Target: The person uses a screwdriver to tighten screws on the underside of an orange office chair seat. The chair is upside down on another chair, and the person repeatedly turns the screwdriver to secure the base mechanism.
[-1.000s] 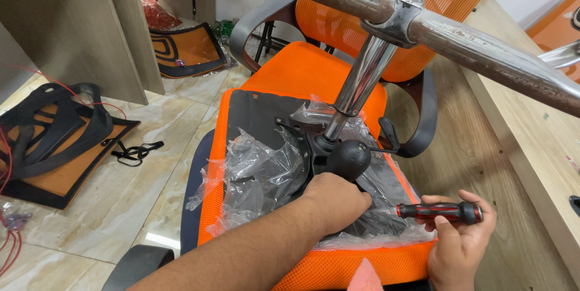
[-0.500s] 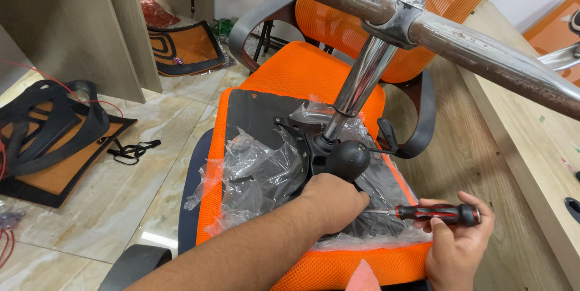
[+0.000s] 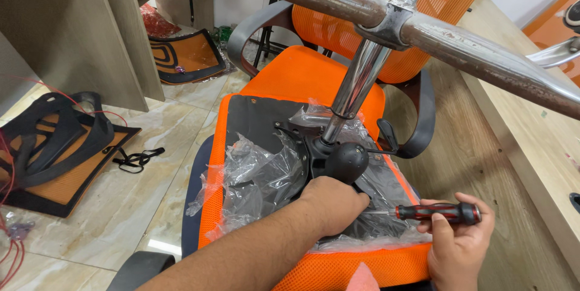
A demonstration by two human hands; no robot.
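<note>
A right hand [image 3: 457,244] closes around the red-and-black handle of a screwdriver [image 3: 436,213], its thin metal shaft pointing left toward the black mechanism plate [image 3: 302,164] bolted under an upturned orange mesh office-chair seat [image 3: 290,86]. The left hand [image 3: 332,203] is curled into a loose fist pressed against the plate just below its round black knob [image 3: 344,161]; whether it pinches a screw or only steadies the part cannot be told, as the tip of the tool is hidden behind it. Crumpled clear plastic wrapping [image 3: 254,173] lies around the mechanism, not yet removed. The chrome gas-lift column [image 3: 356,86] already stands in the plate, and the worn, rust-flecked metal star base [image 3: 471,43] sits on top of it, so the undercarriage looks largely joined, with fastening at the plate seemingly the step in hand. On the pale marble-patterned tile floor [image 3: 151,206], well apart to the left, lie a black-and-orange chair back frame [image 3: 54,152] and a second orange panel [image 3: 184,55], apparently unassembled.
</note>
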